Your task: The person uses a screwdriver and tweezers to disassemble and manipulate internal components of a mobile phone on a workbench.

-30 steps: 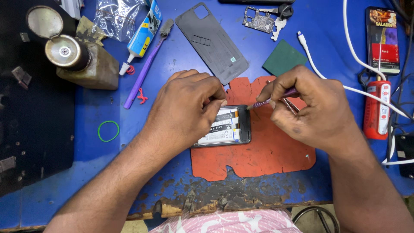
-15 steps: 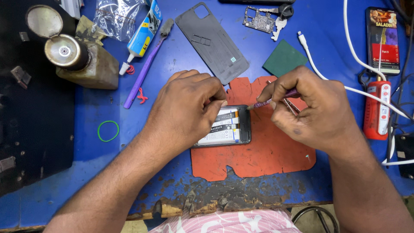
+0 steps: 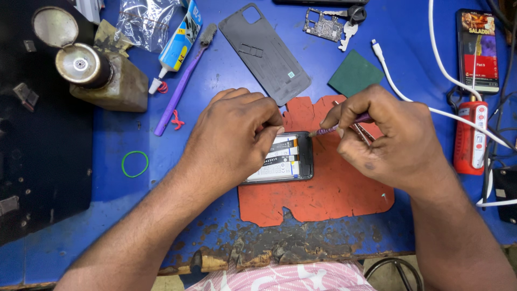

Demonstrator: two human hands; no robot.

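An opened phone with its battery showing lies on an orange-red mat. My left hand presses down on the phone's left part, fingers bent over its top edge. My right hand grips a thin purple-handled tool whose tip touches the phone's upper right corner. Metal tweezers are also tucked under the right hand's fingers.
The grey back cover lies behind the mat, a green pad and a circuit board to its right. At left lie a purple brush, glue tube, capped bottle and green rubber band. Right: lit phone, red device, white cable.
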